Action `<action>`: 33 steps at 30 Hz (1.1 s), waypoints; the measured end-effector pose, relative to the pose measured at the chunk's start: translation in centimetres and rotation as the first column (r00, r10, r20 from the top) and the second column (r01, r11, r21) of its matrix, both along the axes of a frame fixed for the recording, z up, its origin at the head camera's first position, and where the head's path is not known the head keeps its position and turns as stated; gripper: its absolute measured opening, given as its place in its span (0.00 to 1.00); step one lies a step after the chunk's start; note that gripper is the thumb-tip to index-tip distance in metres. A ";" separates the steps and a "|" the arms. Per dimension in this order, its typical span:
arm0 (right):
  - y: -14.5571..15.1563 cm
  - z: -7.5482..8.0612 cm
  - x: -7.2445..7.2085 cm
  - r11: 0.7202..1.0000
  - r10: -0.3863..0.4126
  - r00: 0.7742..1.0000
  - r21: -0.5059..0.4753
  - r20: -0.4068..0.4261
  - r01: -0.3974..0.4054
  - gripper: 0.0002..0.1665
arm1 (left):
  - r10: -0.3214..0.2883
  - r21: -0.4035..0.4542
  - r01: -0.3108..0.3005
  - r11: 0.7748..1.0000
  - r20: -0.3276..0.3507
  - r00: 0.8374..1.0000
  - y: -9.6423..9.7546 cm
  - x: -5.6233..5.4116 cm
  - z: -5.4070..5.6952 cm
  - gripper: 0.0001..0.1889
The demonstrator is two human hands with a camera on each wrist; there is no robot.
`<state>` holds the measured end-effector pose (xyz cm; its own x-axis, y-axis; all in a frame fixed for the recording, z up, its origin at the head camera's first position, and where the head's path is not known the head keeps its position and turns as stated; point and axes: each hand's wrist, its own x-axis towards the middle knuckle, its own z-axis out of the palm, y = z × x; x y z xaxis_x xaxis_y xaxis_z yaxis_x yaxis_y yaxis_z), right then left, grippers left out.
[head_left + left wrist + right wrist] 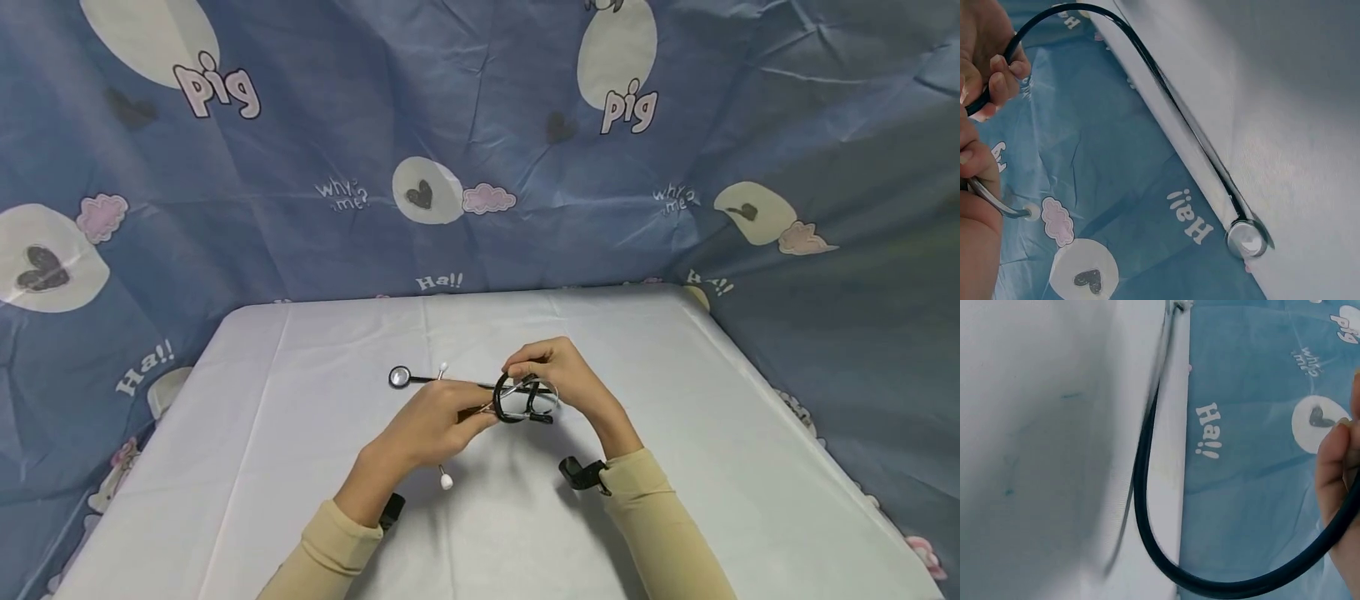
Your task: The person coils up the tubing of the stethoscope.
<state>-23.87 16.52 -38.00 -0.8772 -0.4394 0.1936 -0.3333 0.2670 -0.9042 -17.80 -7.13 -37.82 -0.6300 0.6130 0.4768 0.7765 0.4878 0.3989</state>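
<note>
Both hands hold a stethoscope with black tubing (pixel 1166 87) and metal ear tubes. My left hand (pixel 431 423) grips the ear tubes, and the white ear tips (pixel 447 482) stick out on either side of it. To its right, my right hand (pixel 561 372) pinches the black tubing, which is bent into a loop between the hands. The round chest piece (pixel 400 377) is beyond the left hand, at the end of a straight run of tubing. In the left wrist view a curved ear tube (pixel 999 203) comes out between the left fingers. Palms are mostly hidden.
A white cloth covers the table (pixel 300 500). Blue printed fabric (pixel 487 100) hangs behind it and along its sides. A dark wrist camera (pixel 581 473) is strapped at the right wrist, another (pixel 392 510) at the left.
</note>
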 end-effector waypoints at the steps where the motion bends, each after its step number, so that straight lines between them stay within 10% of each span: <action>1: 0.1 0.0 0.0 1.000 -0.009 1.000 0.007 0.003 0.009 0.10 | 0.008 0.011 -0.008 1.000 0.009 1.000 0.0 0.0 0.0 0.04; 17: -0.4 -1.1 1.3 0.999 -0.048 0.998 -0.004 0.049 0.048 0.10 | 0.194 0.210 -0.208 0.955 0.084 0.977 -0.1 -0.4 0.0 0.03; 33: -0.3 -2.9 2.7 0.996 -0.028 0.999 0.081 0.039 0.025 0.13 | 0.374 0.160 -0.394 0.905 0.140 0.917 -0.8 -1.2 -0.5 0.08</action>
<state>-21.15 16.20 -40.88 -0.8951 -0.4285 0.1233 -0.2893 0.3477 -0.8919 -19.03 -7.95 -38.33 -0.8506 0.2228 0.4762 0.4933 0.6514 0.5765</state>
